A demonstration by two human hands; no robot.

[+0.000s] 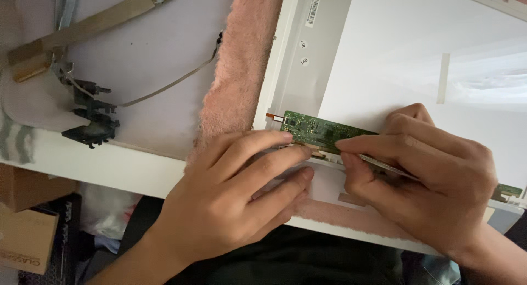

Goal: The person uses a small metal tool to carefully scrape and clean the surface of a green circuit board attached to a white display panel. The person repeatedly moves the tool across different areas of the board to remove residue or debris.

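A flat white display panel lies face down on a pink fuzzy cloth. Along its near edge runs a narrow green circuit board. My left hand lies flat with its fingers pressing on the panel's edge and a brown flat cable just below the board. My right hand pinches a thin silver metal tool, whose end is hidden under my fingers near the board.
A white table holds black hinge parts, a grey cable and a tan flat strip at the left. Cardboard boxes sit below the table edge. A piece of tape is stuck on the panel.
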